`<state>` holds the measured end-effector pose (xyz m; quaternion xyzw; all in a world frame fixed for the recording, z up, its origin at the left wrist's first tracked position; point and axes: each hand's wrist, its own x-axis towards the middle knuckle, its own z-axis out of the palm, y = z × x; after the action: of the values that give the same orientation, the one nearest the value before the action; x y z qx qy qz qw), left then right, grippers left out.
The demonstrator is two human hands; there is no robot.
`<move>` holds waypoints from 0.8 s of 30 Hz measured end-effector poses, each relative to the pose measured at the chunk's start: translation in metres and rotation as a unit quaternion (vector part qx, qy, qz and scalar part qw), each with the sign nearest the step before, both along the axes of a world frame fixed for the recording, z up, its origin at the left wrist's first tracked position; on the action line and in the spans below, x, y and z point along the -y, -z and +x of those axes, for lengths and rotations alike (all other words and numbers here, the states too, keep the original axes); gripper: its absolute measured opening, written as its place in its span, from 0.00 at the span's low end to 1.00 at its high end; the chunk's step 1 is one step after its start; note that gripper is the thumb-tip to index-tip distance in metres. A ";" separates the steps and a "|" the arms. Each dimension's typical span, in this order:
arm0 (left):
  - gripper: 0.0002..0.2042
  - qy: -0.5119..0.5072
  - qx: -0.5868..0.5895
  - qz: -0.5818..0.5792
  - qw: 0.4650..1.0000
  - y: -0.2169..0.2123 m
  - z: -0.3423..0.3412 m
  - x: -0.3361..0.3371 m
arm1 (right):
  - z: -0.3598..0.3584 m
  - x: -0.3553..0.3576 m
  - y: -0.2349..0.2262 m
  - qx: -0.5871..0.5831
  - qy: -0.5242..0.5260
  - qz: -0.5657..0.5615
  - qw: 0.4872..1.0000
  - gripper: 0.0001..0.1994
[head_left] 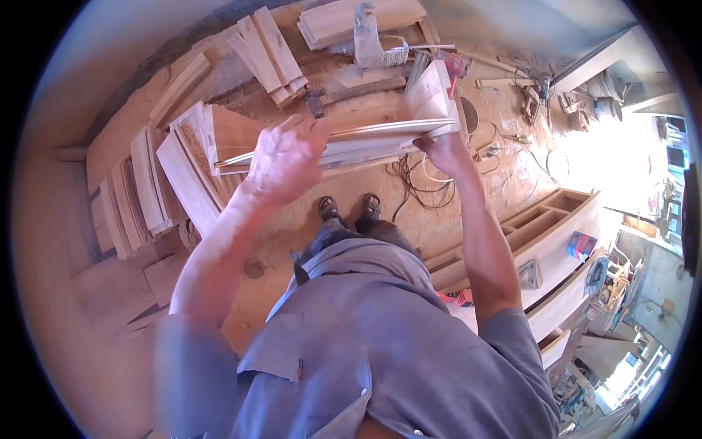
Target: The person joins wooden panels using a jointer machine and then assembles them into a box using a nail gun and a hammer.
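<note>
A long, thin pale wooden panel [387, 129] stretches across in front of me, edge toward me, along a pale wooden box-like frame. My left hand [289, 157] is closed over the panel left of its middle, with the knuckles up and the fingertips hidden. At the right end my right hand [444, 151] grips the panel from below, and most of its fingers are out of sight behind the wood. An upright pale board [430, 91] stands at that right end. Past it shows part of a red tool [457, 66].
Stacked boards [194, 164] lean at the left, and cut planks [267, 55] lie at the back. A wide brush [376, 44] stands beyond the panel. Cables [424, 186] lie on the dusty floor. At right is a long wooden cabinet frame [548, 227] with a small blue-and-red box [581, 246].
</note>
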<state>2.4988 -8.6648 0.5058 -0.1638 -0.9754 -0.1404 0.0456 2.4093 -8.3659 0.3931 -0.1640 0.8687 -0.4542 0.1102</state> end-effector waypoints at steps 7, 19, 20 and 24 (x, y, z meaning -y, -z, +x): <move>0.07 0.002 0.007 0.008 1.000 0.008 -0.002 -0.011 | -0.003 -0.003 0.004 0.070 0.032 -0.022 0.997 0.23; 0.09 -0.025 0.003 -0.007 1.000 0.009 0.000 -0.013 | 0.013 0.008 -0.029 0.063 0.101 -0.356 0.927 0.32; 0.09 -0.029 0.009 -0.002 1.000 0.007 0.001 -0.014 | 0.016 0.013 -0.043 0.018 0.113 -0.348 0.931 0.32; 0.09 -0.052 0.024 -0.013 0.998 0.008 0.008 -0.010 | 0.029 0.071 -0.152 -0.295 0.111 -0.143 0.938 0.22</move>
<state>2.5066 -8.6545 0.4980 -0.1096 -0.9852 -0.1289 0.0268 2.4380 -8.4365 0.5447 -0.2067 0.8008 -0.5144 -0.2266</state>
